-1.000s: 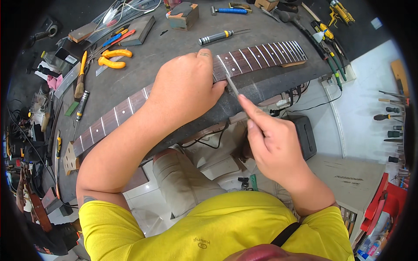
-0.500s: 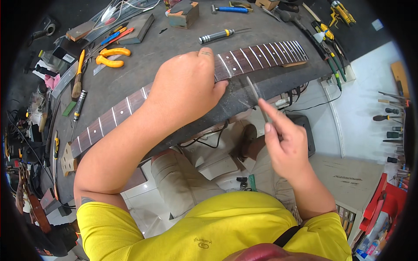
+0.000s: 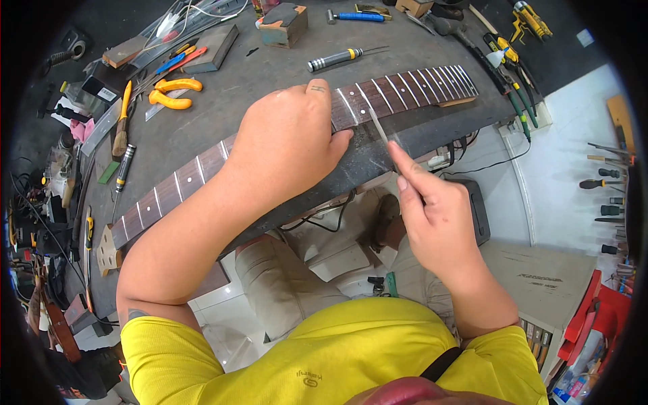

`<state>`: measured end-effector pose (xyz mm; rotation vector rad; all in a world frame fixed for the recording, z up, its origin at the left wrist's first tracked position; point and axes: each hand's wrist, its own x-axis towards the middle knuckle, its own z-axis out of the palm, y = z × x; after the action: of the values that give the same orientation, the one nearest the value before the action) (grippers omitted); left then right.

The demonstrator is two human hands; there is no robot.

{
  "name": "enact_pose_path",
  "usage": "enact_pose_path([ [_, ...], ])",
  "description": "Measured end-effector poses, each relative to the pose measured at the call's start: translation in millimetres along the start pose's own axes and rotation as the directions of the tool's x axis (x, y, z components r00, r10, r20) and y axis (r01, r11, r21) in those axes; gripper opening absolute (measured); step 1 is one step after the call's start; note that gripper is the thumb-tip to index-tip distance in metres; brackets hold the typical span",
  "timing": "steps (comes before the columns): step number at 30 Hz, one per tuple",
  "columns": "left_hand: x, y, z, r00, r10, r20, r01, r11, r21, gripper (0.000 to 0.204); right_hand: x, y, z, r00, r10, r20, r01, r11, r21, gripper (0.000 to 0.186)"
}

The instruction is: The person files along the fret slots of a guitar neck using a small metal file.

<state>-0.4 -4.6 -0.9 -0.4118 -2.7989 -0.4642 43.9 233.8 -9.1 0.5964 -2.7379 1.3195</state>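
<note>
A guitar neck [image 3: 398,93] with a dark fretboard and bright metal frets lies across the bench, its pale headstock [image 3: 108,251] at the lower left. My left hand [image 3: 290,131] is closed around the middle of the neck, hiding part of the fretboard. In my right hand [image 3: 437,214] is a slim metal file [image 3: 379,127], pinched with the index finger stretched along it. The file's tip reaches the near edge of the fretboard, just right of my left hand; whether it touches a fret I cannot tell. My right palm hides the file's other end.
Beyond the neck lie a screwdriver [image 3: 335,60], a block [image 3: 283,27] and a blue-handled hammer [image 3: 360,16]. Orange-handled pliers [image 3: 172,100] and a brush [image 3: 121,135] are on the left. Pliers and cutters [image 3: 516,74] crowd the far right bench edge. A cabinet [image 3: 540,270] stands at right.
My right hand has moved up and left, bringing the file's tip from beside the neck to the fretboard's edge. My left hand stays on the neck, almost unmoved.
</note>
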Motion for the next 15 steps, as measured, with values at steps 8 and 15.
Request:
enact_pose_path([
  [8, -2.0, 0.2, -0.9, 1.000, -0.019, -0.013, 0.019, 1.000, 0.024, 0.047, 0.8, 3.6, 6.1, 0.989, -0.132, -0.065, 0.131, 0.991, -0.014, 0.042],
  [15, -0.1, 3.3, 0.4, 1.000, -0.012, 0.014, 0.012, 1.000, 0.024, 0.046, 41.6, -10.3, 7.3, 0.995, -0.101, -0.006, 0.099, 0.985, -0.142, 0.039],
])
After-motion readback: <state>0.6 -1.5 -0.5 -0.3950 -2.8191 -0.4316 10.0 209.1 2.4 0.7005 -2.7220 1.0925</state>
